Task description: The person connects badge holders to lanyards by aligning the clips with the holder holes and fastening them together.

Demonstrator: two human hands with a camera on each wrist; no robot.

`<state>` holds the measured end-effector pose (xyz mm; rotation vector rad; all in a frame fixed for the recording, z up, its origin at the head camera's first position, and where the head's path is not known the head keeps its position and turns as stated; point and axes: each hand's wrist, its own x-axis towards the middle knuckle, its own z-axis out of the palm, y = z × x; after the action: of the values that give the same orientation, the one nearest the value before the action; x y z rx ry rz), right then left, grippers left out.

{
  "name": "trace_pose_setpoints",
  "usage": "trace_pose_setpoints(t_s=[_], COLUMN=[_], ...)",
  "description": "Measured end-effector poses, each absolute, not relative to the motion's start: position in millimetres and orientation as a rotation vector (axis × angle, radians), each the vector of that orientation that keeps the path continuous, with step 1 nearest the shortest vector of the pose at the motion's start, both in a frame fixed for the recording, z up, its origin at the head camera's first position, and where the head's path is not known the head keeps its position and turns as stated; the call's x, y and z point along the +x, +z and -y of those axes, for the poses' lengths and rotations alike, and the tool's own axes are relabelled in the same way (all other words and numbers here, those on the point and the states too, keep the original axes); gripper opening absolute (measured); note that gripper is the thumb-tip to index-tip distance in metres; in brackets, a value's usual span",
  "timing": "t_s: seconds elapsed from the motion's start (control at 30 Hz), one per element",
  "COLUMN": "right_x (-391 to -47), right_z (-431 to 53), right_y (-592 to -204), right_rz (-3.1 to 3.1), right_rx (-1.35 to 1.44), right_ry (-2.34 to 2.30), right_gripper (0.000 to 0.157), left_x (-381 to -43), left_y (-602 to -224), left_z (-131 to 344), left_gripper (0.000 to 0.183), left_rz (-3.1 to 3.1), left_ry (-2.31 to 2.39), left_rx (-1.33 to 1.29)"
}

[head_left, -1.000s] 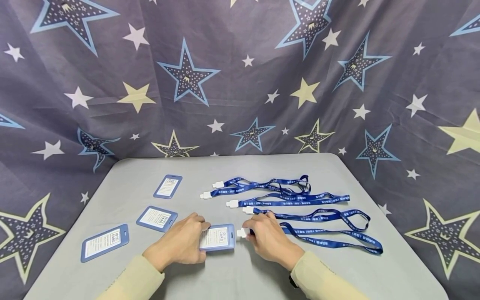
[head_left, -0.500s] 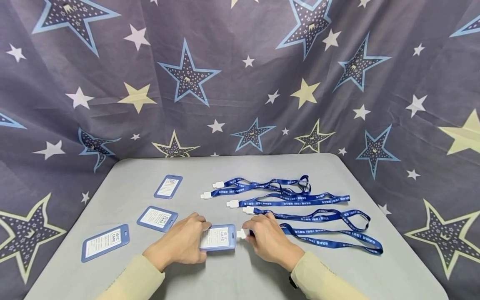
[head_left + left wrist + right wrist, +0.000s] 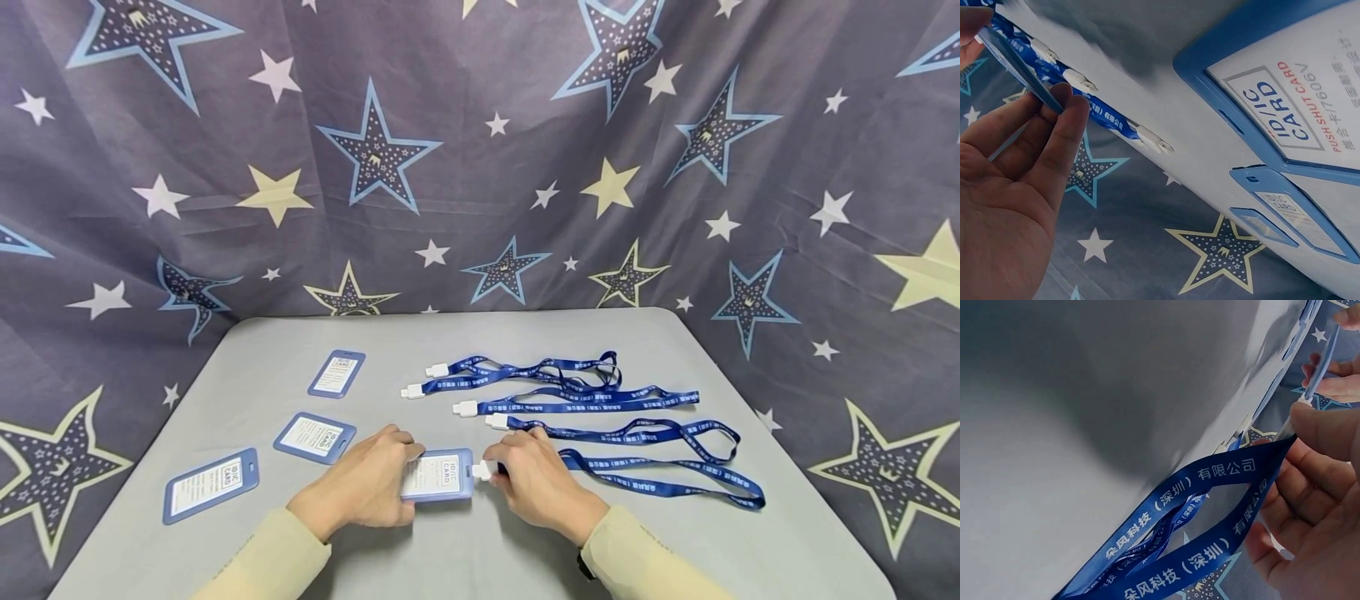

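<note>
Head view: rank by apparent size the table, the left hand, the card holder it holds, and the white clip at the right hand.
Table
Left hand
Card holder, partly covered
White clip, partly covered
</note>
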<state>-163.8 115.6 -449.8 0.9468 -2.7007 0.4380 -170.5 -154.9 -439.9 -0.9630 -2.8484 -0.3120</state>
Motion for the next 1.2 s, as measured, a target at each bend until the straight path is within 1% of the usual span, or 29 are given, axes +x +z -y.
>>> trace_pose_setpoints(t_s=[0.33,0.6,0.83,1.07,1.2], right_x=[-162.5,-161.8,-162.1,-161.7,-161.4], right_z=[-114.5,-114.5,-114.9,-115.8,-116.1], right_y=[-450.3,-452.3,-452.6,-453.5,-454.9], right_rz=[2.695,2.676,2.654,2.641,2.638], right_rx=[0.957,0.981,1.005,1.017,1.017], right_ry=[0.439,0.446,0.431,0.42,0.416], right_gripper=[0.025,0.025,0.026,0.026,0.025], left_x=[-169.5,-169.3,-169.3,-170.8,-171.3], left_y=[-439.5,-439.0,-438.3,-438.2,-438.7], left_z=[154.5,154.9,156.3,155.8,155.4], left_gripper=[0.068,0.062,0.062,0.052,0.051], left_rz=[2.845,2.824,2.831,2.822,2.82], left_ry=[-0.302,-0.308,-0.351,-0.363,-0.371], left_rx=[-0.976,-1.013,-1.02,-1.055,-1.063])
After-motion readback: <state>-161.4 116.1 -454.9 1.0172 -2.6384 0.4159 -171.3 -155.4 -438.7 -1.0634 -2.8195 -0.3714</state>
